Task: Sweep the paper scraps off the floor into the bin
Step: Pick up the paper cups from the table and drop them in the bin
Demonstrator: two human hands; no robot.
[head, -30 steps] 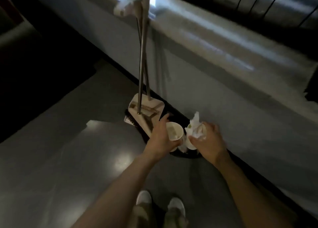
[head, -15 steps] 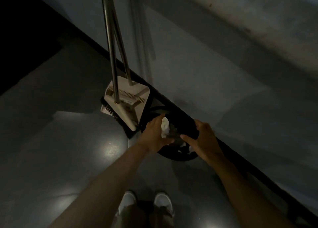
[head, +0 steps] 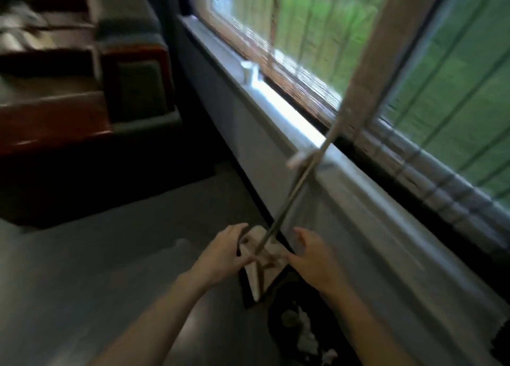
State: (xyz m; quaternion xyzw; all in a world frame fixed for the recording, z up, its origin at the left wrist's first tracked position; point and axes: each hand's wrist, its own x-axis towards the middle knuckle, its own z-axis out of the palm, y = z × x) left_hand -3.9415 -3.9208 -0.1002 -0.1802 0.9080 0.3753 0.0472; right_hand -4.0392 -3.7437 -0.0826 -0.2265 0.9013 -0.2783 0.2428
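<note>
The view is motion-blurred. A black bin [head: 278, 305] stands on the floor against the wall at the lower middle, with white paper scraps [head: 306, 341] and a cup inside it. Just beyond it a beige dustpan [head: 260, 269] and its metal handles [head: 294, 194] lean on the wall and window sill. My left hand [head: 225, 255] hovers in front of the dustpan's left side, fingers loosely curled, holding nothing. My right hand [head: 311, 260] hangs above the bin's far edge, fingers relaxed and empty. Whether either hand touches the dustpan is unclear.
A grey wall with a white window sill [head: 289, 117] runs diagonally on the right, under a window with blinds [head: 430, 98]. Dark wooden furniture with grey cushions [head: 132, 70] fills the upper left. Grey floor [head: 96, 269] spreads out to the left.
Both hands have let go of the cup and paper, which now lie in the bin, and have lifted away empty. The camera has tilted up toward the window.
</note>
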